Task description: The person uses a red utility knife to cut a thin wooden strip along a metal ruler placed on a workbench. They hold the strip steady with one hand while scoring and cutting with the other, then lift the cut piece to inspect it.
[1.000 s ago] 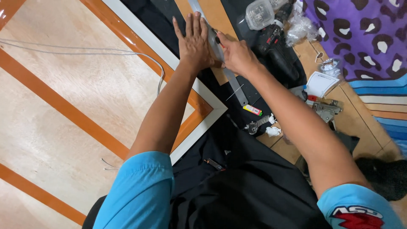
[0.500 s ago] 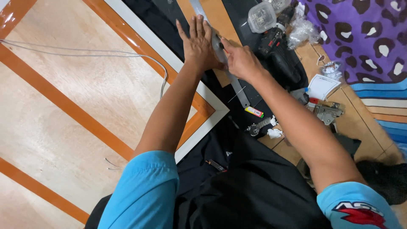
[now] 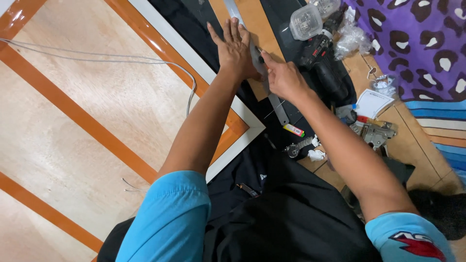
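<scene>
My left hand lies flat, fingers spread, pressing on a long grey metal ruler that runs over a wooden strip and a black sheet. My right hand is closed around a small dark tool, seemingly a pen or marker, its tip against the ruler's edge just right of my left hand. The ruler's middle is hidden under both hands.
A black cordless drill, clear plastic boxes and plastic bags lie to the right. A yellow-red lighter, a watch, crumpled paper, a metal hinge and a white card sit nearer. A grey cable crosses the wooden floor.
Both hands stay on the ruler. My right hand has shifted slightly along its edge, and the view has tilted a little.
</scene>
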